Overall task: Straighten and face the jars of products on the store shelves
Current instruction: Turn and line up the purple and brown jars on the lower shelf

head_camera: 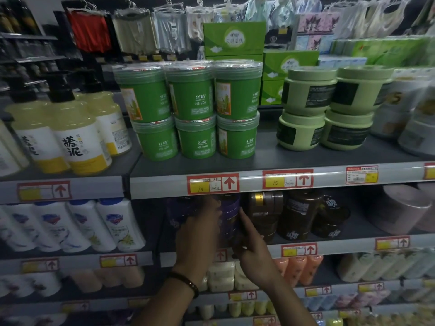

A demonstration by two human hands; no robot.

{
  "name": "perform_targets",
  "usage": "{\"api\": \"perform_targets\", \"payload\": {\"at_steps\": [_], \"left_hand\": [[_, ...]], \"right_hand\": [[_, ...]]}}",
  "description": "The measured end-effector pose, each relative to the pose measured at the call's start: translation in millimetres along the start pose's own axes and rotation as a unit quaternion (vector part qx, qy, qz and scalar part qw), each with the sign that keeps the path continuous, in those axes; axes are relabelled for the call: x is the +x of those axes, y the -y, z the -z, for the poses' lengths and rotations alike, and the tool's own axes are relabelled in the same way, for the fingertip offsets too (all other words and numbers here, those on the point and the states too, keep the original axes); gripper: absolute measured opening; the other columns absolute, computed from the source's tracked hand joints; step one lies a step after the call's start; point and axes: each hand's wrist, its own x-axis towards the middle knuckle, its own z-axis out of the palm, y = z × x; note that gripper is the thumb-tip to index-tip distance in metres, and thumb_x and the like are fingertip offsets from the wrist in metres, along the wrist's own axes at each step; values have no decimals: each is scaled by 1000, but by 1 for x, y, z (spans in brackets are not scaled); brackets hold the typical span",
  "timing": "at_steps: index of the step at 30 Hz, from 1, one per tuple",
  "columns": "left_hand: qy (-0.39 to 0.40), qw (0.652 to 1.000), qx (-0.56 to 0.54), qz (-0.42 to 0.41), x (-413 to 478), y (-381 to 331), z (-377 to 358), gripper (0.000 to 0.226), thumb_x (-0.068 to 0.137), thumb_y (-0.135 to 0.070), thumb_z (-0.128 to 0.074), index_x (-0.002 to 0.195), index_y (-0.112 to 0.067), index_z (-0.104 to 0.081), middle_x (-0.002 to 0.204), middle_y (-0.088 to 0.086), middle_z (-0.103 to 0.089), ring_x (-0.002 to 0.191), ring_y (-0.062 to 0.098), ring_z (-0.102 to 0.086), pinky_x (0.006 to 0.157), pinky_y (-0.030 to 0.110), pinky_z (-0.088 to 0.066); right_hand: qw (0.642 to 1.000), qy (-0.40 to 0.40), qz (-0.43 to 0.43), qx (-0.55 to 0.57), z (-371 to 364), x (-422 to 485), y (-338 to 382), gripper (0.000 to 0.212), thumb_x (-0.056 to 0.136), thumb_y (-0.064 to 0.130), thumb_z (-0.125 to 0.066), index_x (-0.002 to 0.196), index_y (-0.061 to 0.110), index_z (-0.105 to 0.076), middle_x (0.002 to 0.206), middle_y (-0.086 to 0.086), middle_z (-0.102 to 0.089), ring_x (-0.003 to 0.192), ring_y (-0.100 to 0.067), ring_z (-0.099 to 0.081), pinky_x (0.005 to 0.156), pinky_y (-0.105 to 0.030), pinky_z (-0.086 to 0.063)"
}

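risk: purple jar [229, 216] stands on second shelf [341, 243], packed just beside brown jars [266, 210] and close under the shelf edge above. turning too hard would likely knock the neighbours or drag the jar off the front lip. dim and blurred, so label facing hard to check. left hand [200, 234] over jar's left front, fingers [210, 208] curled round it, gripping. right hand [255, 252] at jar's right side, index laid straight up the wall, touching; other fingers bent near the base, cannot tell whether pinching. green jars [190, 109] stacked on the shelf above, untouched.
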Motion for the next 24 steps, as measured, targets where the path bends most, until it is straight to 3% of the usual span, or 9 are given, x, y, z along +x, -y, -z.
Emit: {"api": "perform_targets", "payload": {"at_steps": [4, 9, 20, 24], "left_hand": [[1, 1000, -12, -2, 1, 0, 2, 20, 108, -41, -45, 126, -36, -53, 80, -11, -70, 72, 6, -69, 55, 25, -55], [-1, 1000, -20, -10, 1, 2, 4, 18, 107, -41, -46, 123, -38, -53, 78, -13, -68, 71, 5, -68, 56, 28, -58], [3, 1000, -26, -7, 2, 7, 2, 22, 107, -44, -45, 127, -40, -52, 77, -14, -68, 71, 2, -68, 56, 28, -59], [-17, 1000, -25, -7, -2, 5, -2, 34, 104, -49, -40, 137, -41, -46, 80, -13, -72, 70, 4, -70, 55, 29, -60]], "right_hand": [[1000, 10, -9, 6, -1, -2, 1, 97, 92, -22, -48, 167, 34, -23, 157, 19, -48, 140, 0, -53, 116, -47, -49], [1000, 16, -14, 5, 0, -3, 3, 98, 92, -21, -50, 166, 37, -23, 151, 28, -51, 137, 1, -55, 116, -46, -50], [1000, 14, -11, -9, -6, -5, 1, 100, 93, -15, -56, 169, 37, -17, 160, 14, -51, 144, -9, -53, 118, -45, -49], [999, -25, -19, -17, -4, -10, 3, 88, 94, -12, -60, 165, 32, -31, 143, 23, -62, 131, -6, -62, 110, -42, -55]]}}
